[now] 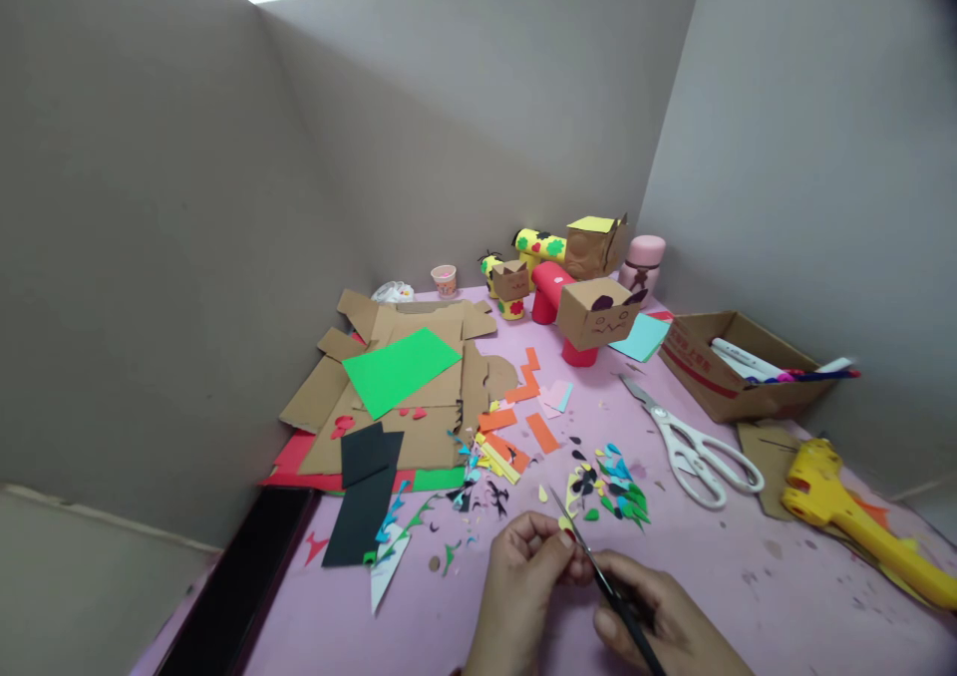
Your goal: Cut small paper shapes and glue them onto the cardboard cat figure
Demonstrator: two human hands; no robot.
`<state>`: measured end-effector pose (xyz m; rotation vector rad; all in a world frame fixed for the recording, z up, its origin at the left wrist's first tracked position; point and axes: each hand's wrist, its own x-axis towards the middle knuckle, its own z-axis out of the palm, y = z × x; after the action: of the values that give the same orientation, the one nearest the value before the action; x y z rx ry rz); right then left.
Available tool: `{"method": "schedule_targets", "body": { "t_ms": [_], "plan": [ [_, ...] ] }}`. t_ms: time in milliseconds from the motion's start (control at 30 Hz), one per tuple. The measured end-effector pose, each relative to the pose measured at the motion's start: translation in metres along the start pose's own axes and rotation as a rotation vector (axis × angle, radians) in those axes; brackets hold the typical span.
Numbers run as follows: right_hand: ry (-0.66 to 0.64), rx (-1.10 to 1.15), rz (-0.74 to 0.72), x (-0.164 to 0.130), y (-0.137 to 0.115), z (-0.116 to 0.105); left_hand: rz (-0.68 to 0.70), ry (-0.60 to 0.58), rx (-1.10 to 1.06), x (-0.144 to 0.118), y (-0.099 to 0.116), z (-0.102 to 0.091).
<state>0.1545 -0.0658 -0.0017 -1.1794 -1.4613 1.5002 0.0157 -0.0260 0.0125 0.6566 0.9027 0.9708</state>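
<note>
1. At the near edge of the pink bench (748, 566), the right hand (658, 616) is wrapped around the handles of a small pair of scissors (598, 576), whose thin blades point up and away between the two hands.
2. The left hand (527, 571) pinches a tiny yellow paper scrap (566, 523) between its fingertips, right against the blades.
3. Just beyond the hands lies a scatter of small coloured cut-outs (617, 487), with orange strips (523, 422) further up.
4. To the right, large white scissors (695, 447) lie flat, near a yellow glue gun (852, 516).
5. To the left, black paper (363, 487) and a green sheet (400, 369) rest on flattened cardboard (441, 397).
6. Farther back on the right, an open cardboard box (718, 367) holds markers.
7. Farthest, cardboard-headed figures (590, 307) on coloured tubes stand by the grey wall.
</note>
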Motion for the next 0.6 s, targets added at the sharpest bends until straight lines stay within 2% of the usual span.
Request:
{"method": "schedule_targets", "body": {
  "t_ms": [600],
  "plan": [
    [0.011,-0.023,0.001,0.0001,0.0038,0.0002,-0.002,-0.003,-0.015,0.0005,0.0015,0.0014]
  ]
}}
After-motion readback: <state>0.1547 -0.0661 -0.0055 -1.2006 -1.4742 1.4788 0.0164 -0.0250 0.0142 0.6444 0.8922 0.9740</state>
